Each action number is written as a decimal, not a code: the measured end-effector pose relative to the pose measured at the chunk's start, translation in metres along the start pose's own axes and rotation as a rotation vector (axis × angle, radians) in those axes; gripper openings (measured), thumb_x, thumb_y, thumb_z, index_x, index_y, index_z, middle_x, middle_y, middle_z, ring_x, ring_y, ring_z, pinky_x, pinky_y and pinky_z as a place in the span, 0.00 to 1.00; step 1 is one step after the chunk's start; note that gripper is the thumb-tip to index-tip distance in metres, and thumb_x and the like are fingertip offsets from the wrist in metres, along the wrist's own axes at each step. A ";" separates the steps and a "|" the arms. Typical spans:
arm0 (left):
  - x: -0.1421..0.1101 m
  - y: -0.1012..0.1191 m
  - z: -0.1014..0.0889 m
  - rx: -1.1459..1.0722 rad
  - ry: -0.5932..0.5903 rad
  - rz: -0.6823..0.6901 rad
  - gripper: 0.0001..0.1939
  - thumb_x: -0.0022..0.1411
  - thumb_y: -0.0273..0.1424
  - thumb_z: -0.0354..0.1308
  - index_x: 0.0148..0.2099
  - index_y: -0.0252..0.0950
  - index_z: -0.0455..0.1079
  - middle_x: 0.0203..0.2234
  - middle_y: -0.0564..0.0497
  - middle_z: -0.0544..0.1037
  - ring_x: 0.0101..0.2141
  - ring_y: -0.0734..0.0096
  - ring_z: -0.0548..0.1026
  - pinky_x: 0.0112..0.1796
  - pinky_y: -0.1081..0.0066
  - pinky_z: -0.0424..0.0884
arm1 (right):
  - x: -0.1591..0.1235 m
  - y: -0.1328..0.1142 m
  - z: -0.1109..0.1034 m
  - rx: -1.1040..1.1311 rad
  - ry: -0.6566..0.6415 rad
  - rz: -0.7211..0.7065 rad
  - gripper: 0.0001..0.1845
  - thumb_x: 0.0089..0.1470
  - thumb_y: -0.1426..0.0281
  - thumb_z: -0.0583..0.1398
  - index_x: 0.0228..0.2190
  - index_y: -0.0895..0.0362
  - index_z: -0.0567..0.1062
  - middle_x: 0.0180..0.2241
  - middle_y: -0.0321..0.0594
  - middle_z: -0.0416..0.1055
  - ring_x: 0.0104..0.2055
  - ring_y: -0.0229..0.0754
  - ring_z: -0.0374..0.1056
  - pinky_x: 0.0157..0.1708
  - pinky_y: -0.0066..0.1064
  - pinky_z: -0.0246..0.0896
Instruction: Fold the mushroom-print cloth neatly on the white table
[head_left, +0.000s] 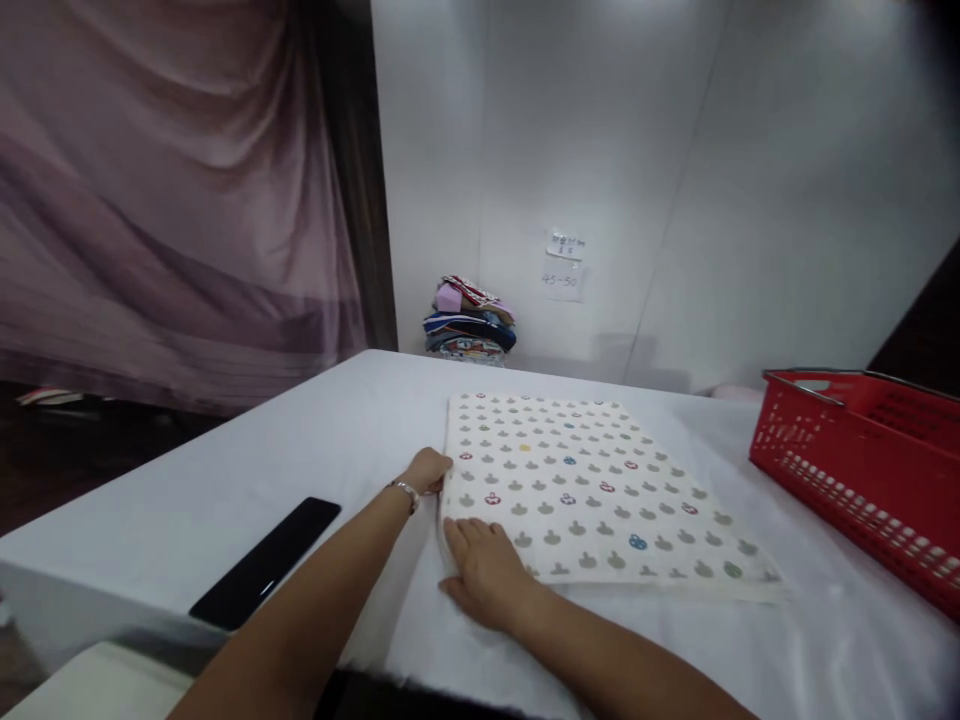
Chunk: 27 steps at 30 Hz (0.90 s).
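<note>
A white cloth (555, 480) printed with grey mushroom-like shapes and a few red, blue and yellow ones lies folded flat on a white-covered table. At its left edge my left hand (427, 470), with a bracelet at the wrist, is closed, the fingertips partly hidden against the fabric. My right hand (491, 575) rests palm down on the near left corner of the cloth, fingers stretched out flat and thumb apart. That corner is partly covered by the hand.
A black phone-like slab (266, 563) lies left of my left forearm. On the right stands a red plastic basket (862, 480) with metal handles. Folded fabrics (470, 325) are stacked beyond the far edge, by the wall with paper notes (564, 265). A pinkish curtain (172, 200) hangs at left.
</note>
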<state>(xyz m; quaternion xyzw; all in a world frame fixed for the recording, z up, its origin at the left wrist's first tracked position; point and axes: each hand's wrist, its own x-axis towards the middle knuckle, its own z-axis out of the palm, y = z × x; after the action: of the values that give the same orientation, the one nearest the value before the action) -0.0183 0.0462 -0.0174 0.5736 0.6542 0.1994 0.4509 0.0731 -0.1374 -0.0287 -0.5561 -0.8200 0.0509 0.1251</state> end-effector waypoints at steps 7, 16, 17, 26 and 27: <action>0.000 -0.002 0.002 -0.094 -0.080 -0.111 0.17 0.63 0.36 0.53 0.51 0.32 0.65 0.44 0.46 0.71 0.40 0.67 0.72 0.40 0.62 0.72 | 0.028 -0.022 0.004 -0.084 -0.011 0.170 0.33 0.49 0.75 0.53 0.58 0.62 0.57 0.46 0.54 0.65 0.46 0.54 0.61 0.39 0.43 0.63; 0.010 -0.003 0.004 -0.168 -0.142 -0.127 0.17 0.63 0.36 0.53 0.51 0.33 0.64 0.44 0.46 0.71 0.40 0.67 0.72 0.39 0.62 0.72 | 0.040 -0.037 0.004 -0.194 -0.117 0.200 0.30 0.47 0.80 0.53 0.54 0.62 0.62 0.44 0.56 0.65 0.44 0.53 0.62 0.35 0.39 0.65; 0.010 -0.003 0.004 -0.169 -0.149 -0.126 0.17 0.63 0.36 0.53 0.51 0.33 0.64 0.44 0.46 0.71 0.40 0.68 0.72 0.39 0.62 0.72 | 0.041 -0.040 0.003 -0.209 -0.132 0.194 0.29 0.48 0.80 0.53 0.54 0.62 0.63 0.43 0.56 0.65 0.44 0.53 0.63 0.34 0.39 0.65; 0.005 -0.003 0.000 -0.127 -0.146 -0.103 0.13 0.63 0.35 0.53 0.47 0.32 0.66 0.37 0.49 0.73 0.32 0.74 0.73 0.32 0.69 0.73 | 0.027 -0.044 0.014 -0.337 -0.122 0.106 0.18 0.53 0.79 0.51 0.45 0.58 0.70 0.40 0.56 0.67 0.42 0.54 0.63 0.29 0.40 0.65; 0.004 -0.002 -0.001 -0.122 -0.141 -0.097 0.13 0.63 0.34 0.53 0.46 0.31 0.66 0.35 0.50 0.74 0.31 0.75 0.73 0.31 0.70 0.73 | 0.025 -0.043 0.016 -0.336 -0.118 0.089 0.19 0.53 0.79 0.51 0.45 0.58 0.69 0.41 0.56 0.67 0.42 0.54 0.63 0.30 0.41 0.65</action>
<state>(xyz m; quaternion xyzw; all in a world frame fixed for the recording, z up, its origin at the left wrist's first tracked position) -0.0200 0.0497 -0.0203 0.5254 0.6342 0.1760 0.5391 0.0219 -0.1292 -0.0304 -0.6012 -0.7974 -0.0490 -0.0204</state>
